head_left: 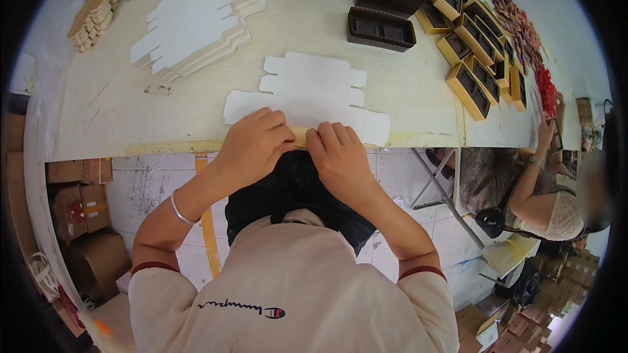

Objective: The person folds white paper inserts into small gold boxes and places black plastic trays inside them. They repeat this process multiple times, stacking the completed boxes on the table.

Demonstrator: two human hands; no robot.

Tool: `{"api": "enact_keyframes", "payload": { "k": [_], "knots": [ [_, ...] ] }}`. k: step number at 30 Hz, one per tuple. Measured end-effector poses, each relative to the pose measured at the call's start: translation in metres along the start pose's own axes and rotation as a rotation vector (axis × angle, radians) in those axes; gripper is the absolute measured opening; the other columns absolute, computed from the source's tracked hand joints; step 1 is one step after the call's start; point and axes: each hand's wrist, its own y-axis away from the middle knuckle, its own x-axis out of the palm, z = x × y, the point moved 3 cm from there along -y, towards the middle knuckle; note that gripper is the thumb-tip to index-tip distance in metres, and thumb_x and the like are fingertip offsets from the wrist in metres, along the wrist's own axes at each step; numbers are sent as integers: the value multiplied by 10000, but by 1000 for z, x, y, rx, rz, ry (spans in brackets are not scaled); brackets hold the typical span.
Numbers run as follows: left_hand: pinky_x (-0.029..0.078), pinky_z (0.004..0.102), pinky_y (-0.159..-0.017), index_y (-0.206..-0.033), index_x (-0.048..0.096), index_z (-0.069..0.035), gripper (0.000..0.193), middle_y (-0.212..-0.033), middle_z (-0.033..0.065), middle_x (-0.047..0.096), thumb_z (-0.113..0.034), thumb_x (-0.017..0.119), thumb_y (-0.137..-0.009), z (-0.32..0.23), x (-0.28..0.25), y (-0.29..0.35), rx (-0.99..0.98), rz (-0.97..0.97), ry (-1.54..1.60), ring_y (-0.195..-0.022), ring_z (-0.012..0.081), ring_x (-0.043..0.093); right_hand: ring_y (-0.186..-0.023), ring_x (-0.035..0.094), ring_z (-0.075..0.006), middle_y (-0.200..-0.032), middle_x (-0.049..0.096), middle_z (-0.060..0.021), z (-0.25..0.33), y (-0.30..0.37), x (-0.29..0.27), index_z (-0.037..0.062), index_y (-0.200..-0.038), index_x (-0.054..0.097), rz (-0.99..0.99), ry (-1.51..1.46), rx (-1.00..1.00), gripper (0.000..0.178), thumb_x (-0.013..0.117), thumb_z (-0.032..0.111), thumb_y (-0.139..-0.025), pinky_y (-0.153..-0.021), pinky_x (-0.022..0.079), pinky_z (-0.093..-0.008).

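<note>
A flat white cardboard box blank [313, 88] with slotted tabs lies in front of me at the table's near edge. My left hand [256, 138] is closed on its near edge, the fingers curled and thumb pressed in. Close beside it, my right hand [338, 151] pinches the same edge with bent fingers. Between the hands a narrow yellowish strip [300, 137] of the folded-up edge shows. The fingertips partly hide the fold.
A stack of white blanks [190, 26] lies far left, beside small stacked card pieces [93, 16]. Dark plastic trays [381, 31] stand at the back. Gold boxes with dark inserts [472, 86] are piled right, near red ribbons [544, 85]. A co-worker [546, 206] sits at the right.
</note>
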Motion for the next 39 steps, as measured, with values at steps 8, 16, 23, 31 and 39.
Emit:
{"api": "enact_keyframes", "payload": {
  "k": [8, 16, 23, 31, 39],
  "knots": [
    [382, 362, -725, -712, 650, -59, 183, -795, 65, 562, -196, 647, -834, 16, 3, -22, -77, 72, -144, -791, 256, 524, -740, 580, -312, -765, 559, -115, -37, 0, -15, 33, -742, 576, 39, -317, 227, 98, 664, 57, -777, -639, 470, -418],
    [436, 371, -751, -1270, 506, -84, 556, -975, 118, 538, -222, 732, -782, -12, -16, 0, -215, -299, -208, -833, 272, 532, -785, 596, -328, -785, 571, -128, -5, 5, -6, 15, -834, 595, 31, -414, 440, 76, 643, 54, -790, -622, 492, -416],
    [470, 293, -647, -1435, 257, -87, 672, -997, 119, 629, 37, 545, -840, 18, -7, -13, -436, -61, 253, -713, 185, 601, -1025, 567, -334, -1189, 535, -169, 19, 13, -32, 48, -1191, 567, 15, -633, 74, 475, 732, 173, -763, -867, 454, -427],
    [488, 365, -719, -1228, 446, -69, 438, -1003, 145, 638, 40, 545, -815, 23, 14, -60, -36, 61, 37, -802, 300, 614, -1032, 554, -306, -1106, 576, -127, -38, 53, -31, 60, -1011, 637, 19, -320, -77, 276, 696, 69, -741, -890, 418, -442],
    [477, 357, -730, -876, 536, -34, 134, -930, 94, 604, 57, 556, -779, 20, 11, -72, 42, 178, 89, -836, 283, 581, -1012, 542, -309, -1079, 551, -128, -35, -2, -5, 57, -937, 598, -223, -175, 84, 225, 662, 50, -721, -863, 425, -394]
  ]
}}
